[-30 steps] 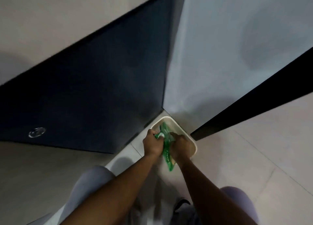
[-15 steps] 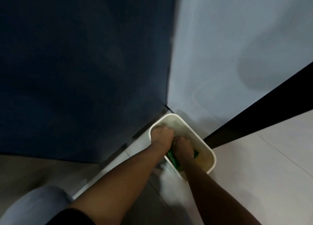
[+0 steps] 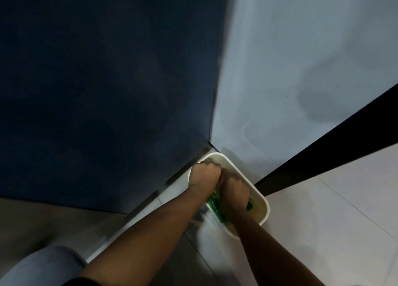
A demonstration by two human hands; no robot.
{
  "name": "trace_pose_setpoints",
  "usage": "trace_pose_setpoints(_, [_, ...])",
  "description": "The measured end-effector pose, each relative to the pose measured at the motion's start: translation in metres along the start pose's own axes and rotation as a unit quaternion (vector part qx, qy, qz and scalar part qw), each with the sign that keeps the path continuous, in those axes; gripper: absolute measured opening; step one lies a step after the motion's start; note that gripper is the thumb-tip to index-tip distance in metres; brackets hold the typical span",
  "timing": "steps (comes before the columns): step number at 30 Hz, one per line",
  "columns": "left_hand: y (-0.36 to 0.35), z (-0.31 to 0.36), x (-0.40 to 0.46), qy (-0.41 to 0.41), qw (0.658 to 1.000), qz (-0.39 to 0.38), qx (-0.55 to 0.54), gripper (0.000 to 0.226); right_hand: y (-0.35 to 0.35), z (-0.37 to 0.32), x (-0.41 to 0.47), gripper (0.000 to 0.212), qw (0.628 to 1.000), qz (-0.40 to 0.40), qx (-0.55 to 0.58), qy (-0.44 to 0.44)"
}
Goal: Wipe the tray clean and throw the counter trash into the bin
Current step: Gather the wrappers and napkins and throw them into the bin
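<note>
Head view, floor: pale tiles (image 3: 336,203) with thin joints, lit on the right.
Walls: dark blue panel (image 3: 103,87) on the left meets a pale grey-blue panel (image 3: 290,59) in a corner; a black strip (image 3: 323,147) runs along the right base.
Bin (image 3: 263,201): white, rounded, standing on the floor in that corner.
Left hand (image 3: 204,175): inside the bin, fingers curled downward, pressed together.
Right hand (image 3: 234,188): beside it, touching; fingers curled on the green trash (image 3: 215,206).
Trash: in the bin's mouth, under both hands.

- A dark blue panel (image 3: 103,87) is filling the upper left of the frame.
- A pale grey wall (image 3: 290,55) is meeting it at centre.
- Light floor tiles (image 3: 344,216) are spreading lower right.
</note>
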State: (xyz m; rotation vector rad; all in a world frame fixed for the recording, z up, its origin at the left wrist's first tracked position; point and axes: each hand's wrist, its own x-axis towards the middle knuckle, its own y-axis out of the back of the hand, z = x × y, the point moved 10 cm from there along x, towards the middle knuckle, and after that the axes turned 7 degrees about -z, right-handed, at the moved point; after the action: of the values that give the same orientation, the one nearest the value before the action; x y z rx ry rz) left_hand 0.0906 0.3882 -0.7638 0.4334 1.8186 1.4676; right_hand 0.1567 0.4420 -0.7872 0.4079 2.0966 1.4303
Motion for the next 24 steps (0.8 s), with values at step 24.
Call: trace_pose_setpoints(24, [0.55,-0.091,-0.261,0.087,0.955,0.146,-0.244,0.036,0.569,-0.205,-0.187,0.008,0.977,0.108,0.107,0.152])
